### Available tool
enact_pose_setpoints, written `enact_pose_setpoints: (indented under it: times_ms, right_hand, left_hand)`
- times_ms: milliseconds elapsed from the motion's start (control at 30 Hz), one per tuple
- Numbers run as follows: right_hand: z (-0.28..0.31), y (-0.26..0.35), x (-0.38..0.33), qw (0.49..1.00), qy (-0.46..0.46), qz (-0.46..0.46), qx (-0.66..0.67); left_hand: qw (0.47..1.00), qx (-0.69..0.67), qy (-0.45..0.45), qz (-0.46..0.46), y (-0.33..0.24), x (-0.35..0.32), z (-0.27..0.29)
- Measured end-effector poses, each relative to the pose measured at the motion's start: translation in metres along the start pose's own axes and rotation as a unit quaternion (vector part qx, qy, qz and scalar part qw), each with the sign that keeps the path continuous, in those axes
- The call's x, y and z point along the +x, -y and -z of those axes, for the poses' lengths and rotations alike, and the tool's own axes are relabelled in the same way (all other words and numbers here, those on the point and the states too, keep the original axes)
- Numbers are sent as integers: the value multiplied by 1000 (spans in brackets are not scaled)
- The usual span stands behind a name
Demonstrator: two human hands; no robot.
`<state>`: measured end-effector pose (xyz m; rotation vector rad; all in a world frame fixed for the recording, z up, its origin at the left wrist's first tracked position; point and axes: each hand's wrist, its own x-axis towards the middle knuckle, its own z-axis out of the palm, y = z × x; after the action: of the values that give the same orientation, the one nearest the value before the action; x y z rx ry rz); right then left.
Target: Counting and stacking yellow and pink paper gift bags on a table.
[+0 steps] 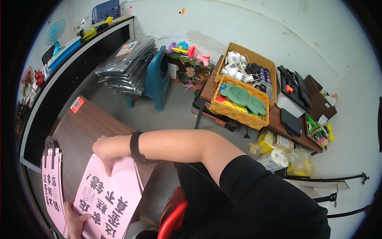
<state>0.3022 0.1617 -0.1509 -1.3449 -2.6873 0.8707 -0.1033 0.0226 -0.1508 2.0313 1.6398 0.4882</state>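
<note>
- The right hand (106, 153) reached across the body and pressed down on the top edge of the pink paper bag (108, 199), fingers curled over it, the index finger pointing down onto the pink face; whether it actually pinched the sheet, I couldn't tell.
- A black wristband (135, 147) sat on that right wrist.
- The left hand (75, 222) was down at the lower edge of the picture, thumb laid over the bag's bottom corner, the rest of its fingers tucked beneath and hidden, so it gripped that corner loosely.
- The bag lay flat on the brown table (85, 127), near its front edge, large black printing facing up.
- Just to its left stood a stack of more pink bags (53, 187) with dark handles, close beside it.
- Farther off, a blue plastic chair (157, 81) carried a pile of dark wrapped packs (127, 63).
- Well apart on the right, yellow woven baskets (238, 107) of toys sat on a low table.
</note>
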Motion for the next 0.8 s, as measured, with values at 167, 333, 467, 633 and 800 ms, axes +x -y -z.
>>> enact_pose_setpoints:
  times_ms: [167, 333, 467, 633, 800]
  right_hand:
    - [-4, 12, -21, 994, -56, 55, 79]
    - [29, 13, -38, 947, -199, 203, 151]
    - [68, 31, -52, 918, -274, 273, 82]
    - [61, 23, -47, 939, -242, 242, 28]
    - [42, 52, -54, 810, -493, 317, -18]
  left_hand:
    - [999, 26, -25, -14, -21, -2, 36]
    - [997, 46, -61, -23, -36, -20, 69]
    - [994, 51, -92, -32, -44, -32, 84]
    - [989, 56, -126, -51, -56, -38, 98]
    - [985, 67, -153, -49, -61, -49, 110]
